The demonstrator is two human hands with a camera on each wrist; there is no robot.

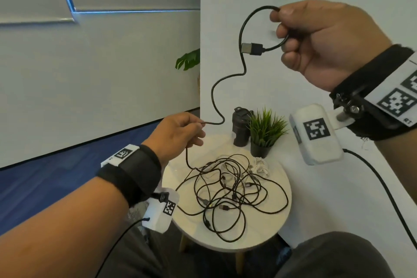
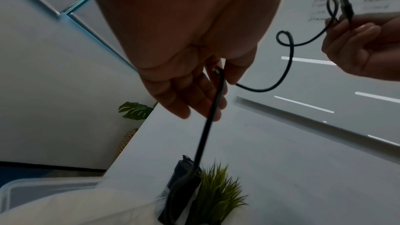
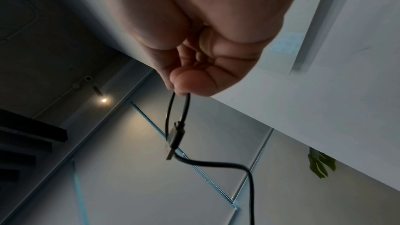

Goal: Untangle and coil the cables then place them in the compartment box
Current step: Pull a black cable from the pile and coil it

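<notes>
A black USB cable (image 1: 242,29) hangs between my two hands above the table. My right hand (image 1: 284,29) is raised at the upper right, fingers curled round a small loop of the cable, with the USB plug (image 1: 251,48) sticking out to the left. In the right wrist view the fingertips (image 3: 184,83) pinch both strands above the plug (image 3: 175,136). My left hand (image 1: 194,130), lower down, pinches the same cable (image 2: 207,126) between thumb and fingers (image 2: 194,95). From there it drops into a tangle of black cables (image 1: 230,189) on the round white table (image 1: 274,228).
A bunched white cable (image 1: 259,166) lies at the back of the tangle. A black bottle (image 1: 241,127) and a small potted plant (image 1: 265,133) stand at the table's far edge, against a white wall. A clear plastic container rim (image 2: 19,187) shows in the left wrist view.
</notes>
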